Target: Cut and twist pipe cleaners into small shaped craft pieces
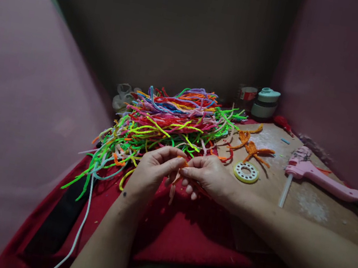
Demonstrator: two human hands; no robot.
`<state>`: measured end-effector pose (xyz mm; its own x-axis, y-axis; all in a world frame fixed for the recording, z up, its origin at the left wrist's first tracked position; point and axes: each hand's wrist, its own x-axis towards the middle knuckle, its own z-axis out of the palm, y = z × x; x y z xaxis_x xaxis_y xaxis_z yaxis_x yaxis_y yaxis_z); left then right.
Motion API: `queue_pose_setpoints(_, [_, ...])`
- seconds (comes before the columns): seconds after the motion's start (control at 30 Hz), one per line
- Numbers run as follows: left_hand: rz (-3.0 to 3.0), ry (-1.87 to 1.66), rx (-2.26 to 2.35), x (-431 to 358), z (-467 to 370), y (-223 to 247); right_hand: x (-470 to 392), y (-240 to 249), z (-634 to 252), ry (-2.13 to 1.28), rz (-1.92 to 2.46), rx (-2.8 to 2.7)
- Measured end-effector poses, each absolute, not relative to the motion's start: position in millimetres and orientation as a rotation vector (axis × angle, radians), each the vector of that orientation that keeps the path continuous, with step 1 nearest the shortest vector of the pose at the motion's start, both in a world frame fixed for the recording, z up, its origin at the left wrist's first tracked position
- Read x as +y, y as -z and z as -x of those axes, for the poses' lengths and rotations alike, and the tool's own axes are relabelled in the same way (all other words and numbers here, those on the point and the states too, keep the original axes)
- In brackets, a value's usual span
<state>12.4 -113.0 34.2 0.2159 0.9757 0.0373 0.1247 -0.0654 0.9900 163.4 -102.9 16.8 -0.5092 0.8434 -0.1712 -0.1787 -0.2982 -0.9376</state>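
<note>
Hand Position and Surrounding Layout

We hold an orange fuzzy stem (186, 164) in front of the pile, above the near part of the bench. Our left hand (150, 170) has its fingers closed in a pinch on the stem. Our right hand (215, 176) meets it from the other side, its fingers also pinching the stem, with the thumb tips close together. A pale strip (172, 193) hangs below the fingertips (we cannot tell whether it is joined to the stem).

Directly beyond our hands, a heaped pile of multicoloured stems (171, 119) spreads over the red cloth (182, 239) that covers the bench. Some green stems trail off its left side, near a white cord (81, 227) and a dark flat item (58, 219).

On the right, a brown board (319, 198) carries the following: looped orange pieces (252, 150); a yellow-rimmed roll (237, 170) with a holed white core, lying flat; and a pink glue gun (310, 171) on its side, its clear glue stick (285, 190) pointing toward us. Behind the board, we see a teal-lidded container (265, 103) beside a clear jar (248, 94) with a red label.
</note>
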Motion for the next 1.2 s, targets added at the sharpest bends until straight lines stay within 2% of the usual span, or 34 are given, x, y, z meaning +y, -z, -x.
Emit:
queue_pose_setpoints(0.13, [-1.504,-1.123,1.252,-115.6,-20.2,-29.7,-104.8,-16.8,-162.0,-1.824,0.927,-1.299])
queue_pose_setpoints(0.33, [-1.962,-1.333,1.583,-121.5,-30.9,-22.9,-110.7,-17.9,-159.5,-1.706,0.979,-1.341])
queue_pose_setpoints(0.57, [-1.658,-1.113,1.387,-113.7,-21.7,-32.0,-110.7,-16.9,-160.0,-1.764,0.981,-1.325])
queue_pose_setpoints(0.73, [-2.166,-1.325,1.475,-116.8,-26.1,-27.9,-107.9,-14.6,-160.8,-1.79,1.039,-1.294])
queue_pose_setpoints(0.83, [-2.08,-1.351,1.467,-115.9,-26.6,-29.0,-104.1,-13.3,-162.6,-1.856,0.972,-1.218])
queue_pose_setpoints(1.0, [-1.551,-1.062,1.364,-111.3,-20.2,-38.5,-93.1,-6.5,-166.6,-1.733,0.829,-1.144])
queue_pose_setpoints(1.1, [-1.612,-0.849,1.346,-112.2,-18.5,-38.7,-88.9,-3.7,-168.3,-1.693,0.817,-1.139])
queue_pose_setpoints(1.2, [-1.88,-0.907,1.436,-114.9,-20.0,-31.8,-89.1,-2.8,-167.7,-1.657,0.857,-1.159])
